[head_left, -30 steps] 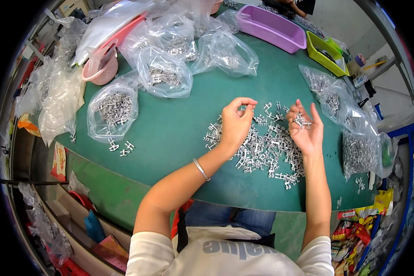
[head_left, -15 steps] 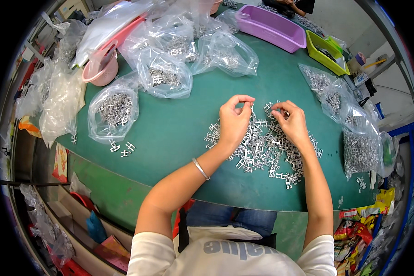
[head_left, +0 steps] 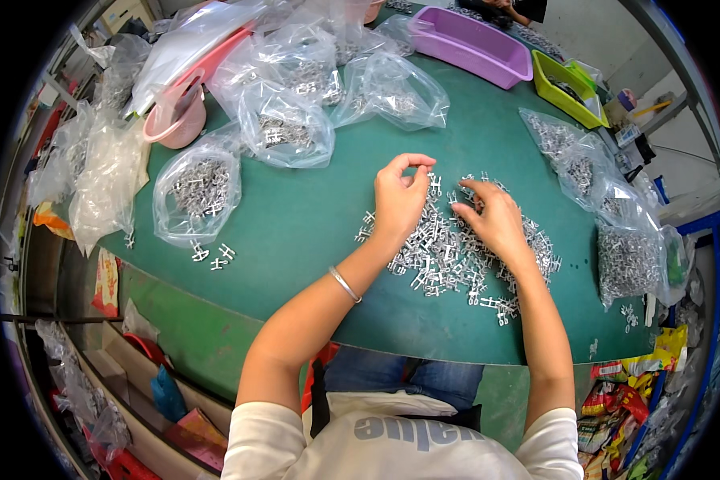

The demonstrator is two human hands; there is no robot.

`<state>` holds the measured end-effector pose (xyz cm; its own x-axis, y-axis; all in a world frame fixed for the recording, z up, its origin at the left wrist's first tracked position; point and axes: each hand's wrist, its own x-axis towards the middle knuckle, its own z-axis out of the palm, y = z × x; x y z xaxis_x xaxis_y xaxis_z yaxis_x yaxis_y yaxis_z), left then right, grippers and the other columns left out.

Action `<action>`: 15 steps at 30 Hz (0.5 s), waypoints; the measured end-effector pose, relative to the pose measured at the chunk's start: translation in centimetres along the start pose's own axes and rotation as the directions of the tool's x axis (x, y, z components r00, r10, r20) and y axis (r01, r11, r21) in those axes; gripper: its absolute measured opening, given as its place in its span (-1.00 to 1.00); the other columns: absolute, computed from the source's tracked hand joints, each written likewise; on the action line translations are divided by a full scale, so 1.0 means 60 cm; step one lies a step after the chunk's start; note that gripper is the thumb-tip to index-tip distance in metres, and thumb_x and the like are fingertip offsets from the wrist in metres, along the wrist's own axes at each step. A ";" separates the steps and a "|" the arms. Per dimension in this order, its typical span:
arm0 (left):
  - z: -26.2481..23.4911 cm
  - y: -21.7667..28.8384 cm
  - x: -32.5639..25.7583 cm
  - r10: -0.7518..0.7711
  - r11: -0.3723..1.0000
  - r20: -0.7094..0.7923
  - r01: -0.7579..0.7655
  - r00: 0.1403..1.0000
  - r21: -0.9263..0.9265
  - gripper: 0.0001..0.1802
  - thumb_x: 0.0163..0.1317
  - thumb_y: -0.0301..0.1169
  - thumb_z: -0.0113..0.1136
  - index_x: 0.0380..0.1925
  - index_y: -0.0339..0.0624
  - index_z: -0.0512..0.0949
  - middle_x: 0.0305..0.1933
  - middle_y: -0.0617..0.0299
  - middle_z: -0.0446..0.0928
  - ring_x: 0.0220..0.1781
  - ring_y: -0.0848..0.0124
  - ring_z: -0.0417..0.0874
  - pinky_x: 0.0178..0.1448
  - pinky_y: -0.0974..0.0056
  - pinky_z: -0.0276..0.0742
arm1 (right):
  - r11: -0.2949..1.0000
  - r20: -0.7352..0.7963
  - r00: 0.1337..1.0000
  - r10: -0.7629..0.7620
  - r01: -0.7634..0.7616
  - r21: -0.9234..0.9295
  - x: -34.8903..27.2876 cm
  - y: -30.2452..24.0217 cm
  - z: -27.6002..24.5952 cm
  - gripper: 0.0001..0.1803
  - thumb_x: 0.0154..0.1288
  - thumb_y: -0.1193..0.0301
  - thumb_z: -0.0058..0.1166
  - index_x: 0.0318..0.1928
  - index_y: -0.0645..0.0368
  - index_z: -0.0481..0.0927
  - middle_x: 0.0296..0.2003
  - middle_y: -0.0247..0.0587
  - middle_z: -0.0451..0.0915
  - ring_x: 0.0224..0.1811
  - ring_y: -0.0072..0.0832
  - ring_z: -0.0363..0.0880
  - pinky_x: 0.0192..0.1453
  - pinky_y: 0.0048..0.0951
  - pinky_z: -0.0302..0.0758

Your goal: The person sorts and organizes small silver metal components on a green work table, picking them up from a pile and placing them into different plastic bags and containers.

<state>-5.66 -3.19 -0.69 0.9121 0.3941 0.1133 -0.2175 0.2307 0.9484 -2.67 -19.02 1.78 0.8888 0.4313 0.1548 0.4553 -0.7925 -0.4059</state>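
- Two bare hands work over a green bench, with a pile of small metal pieces lying under and between them.
- The left hand is up over the left side of the pile. Its thumb and pointing finger are together at the tips, pinched on one small metal piece that hangs just below them.
- The right hand is over the pile on the other side. Its thumb and pointing finger are apart, with a little gap. Some metal bits are right by the tips, but one cannot tell if they touch.
- A silver bangle goes around the left arm.
- Off to the left sits a clear bag full of the same kind of bits. Three loose pieces lie just below it.
- Farther back are more clear bags with bits inside, and a pink tub stands to their left.
- At the far side are a purple bin and a bright green tray, side by side.
- Near the right edge sits a fat, full bag, well apart from the pile.
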 end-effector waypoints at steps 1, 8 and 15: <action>0.001 -0.002 0.003 0.020 1.000 -0.008 -0.020 1.000 -0.004 -0.88 0.16 -0.66 -0.02 -0.35 -0.35 0.52 -0.48 0.34 0.47 -0.65 0.75 0.29 -0.66 0.53 0.07 | 0.998 -0.014 1.000 -0.022 0.021 -0.055 -0.001 -0.004 0.008 -0.72 0.01 0.37 0.21 -0.23 0.17 0.59 -0.34 -0.12 0.57 -0.29 -0.19 0.57 -0.23 -0.27 0.47; -0.001 -0.018 0.009 0.038 0.999 -0.019 -0.038 0.999 0.013 -0.88 0.14 -0.67 -0.01 -0.37 -0.37 0.53 -0.45 0.29 0.50 -0.65 0.74 0.32 -0.66 0.52 0.10 | 0.993 -0.103 0.993 0.049 -0.037 0.114 0.011 0.028 0.014 -0.85 0.00 0.44 0.14 -0.39 0.26 0.60 -0.40 -0.06 0.59 -0.38 -0.21 0.58 -0.30 -0.26 0.48; -0.010 -0.013 0.014 -0.018 0.991 0.135 0.000 0.991 0.134 -0.88 0.16 -0.56 0.05 -0.34 -0.38 0.54 -0.44 0.25 0.53 -0.62 0.69 0.38 -0.61 0.50 0.22 | 0.474 0.256 0.918 0.303 -0.378 0.795 -0.038 0.054 -0.061 -0.82 0.28 0.40 -0.02 -0.27 0.28 0.54 -0.60 -0.43 0.35 -0.51 -0.68 0.29 -0.52 -0.62 0.24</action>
<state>-4.92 -2.51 -1.47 0.9544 0.2665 0.1347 -0.1687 0.1091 0.9796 -3.02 -24.15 3.43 0.9406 0.2660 -0.2110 -0.1616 -0.1958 -0.9672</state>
